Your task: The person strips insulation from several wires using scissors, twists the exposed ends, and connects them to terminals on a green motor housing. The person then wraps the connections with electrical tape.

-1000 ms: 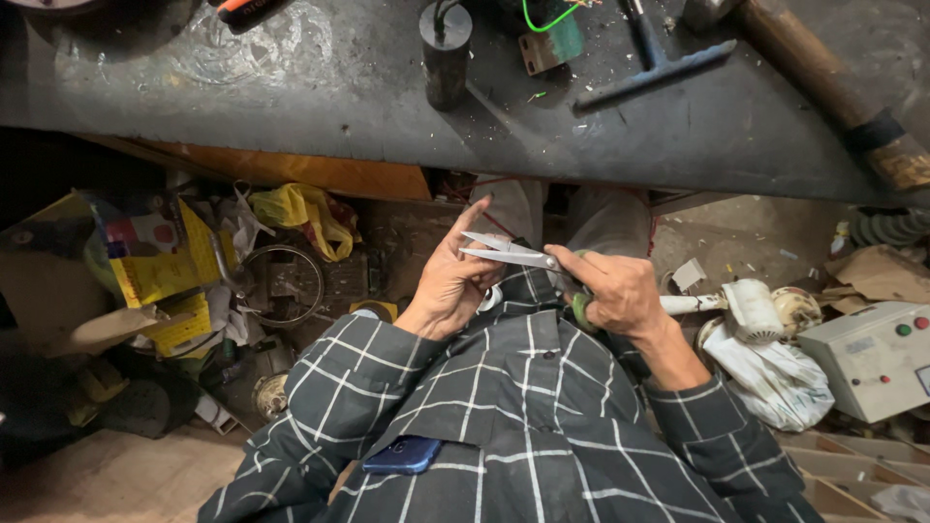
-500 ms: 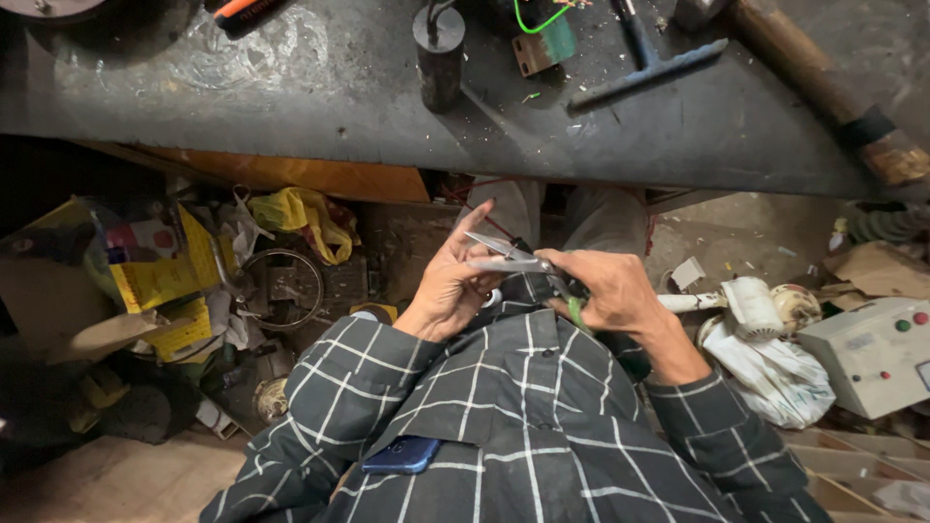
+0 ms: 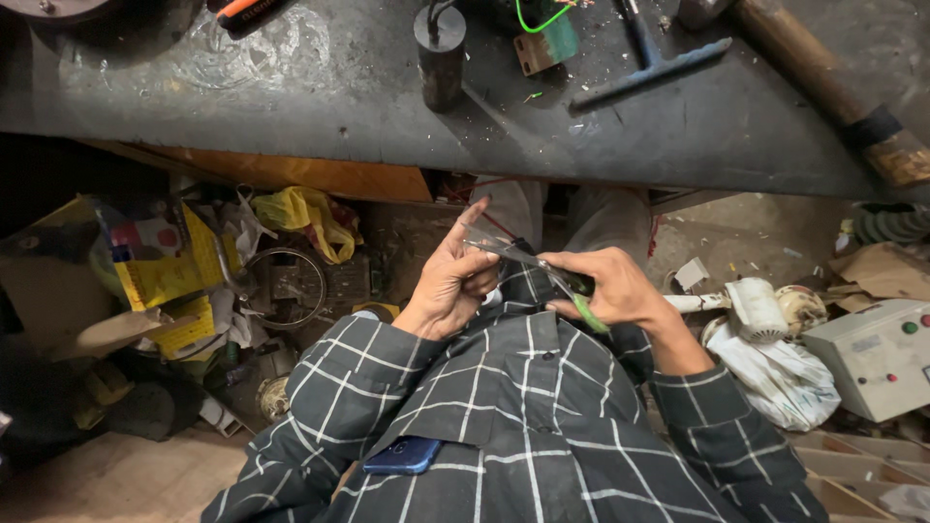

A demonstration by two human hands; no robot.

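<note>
Both hands are held over my lap, below the edge of a dark workbench. My right hand grips a green-and-black handled cutting tool, like scissors; its thin metal blades point left toward my left hand. The left hand has its index finger raised, and its thumb and other fingers pinch at the blade tips. Whatever small thing it pinches is too small to make out. I wear a dark checked shirt with a blue phone in the chest pocket.
On the bench lie a black cylinder, a green circuit piece, a blue T-shaped tool and a wooden handle. The floor holds yellow bags, a metal ring, a white bag and a grey control box.
Both hands have stayed over my lap. The pale, bright strip seen between them a second ago now shows as thin dark blades, angled more toward the left fingers.
</note>
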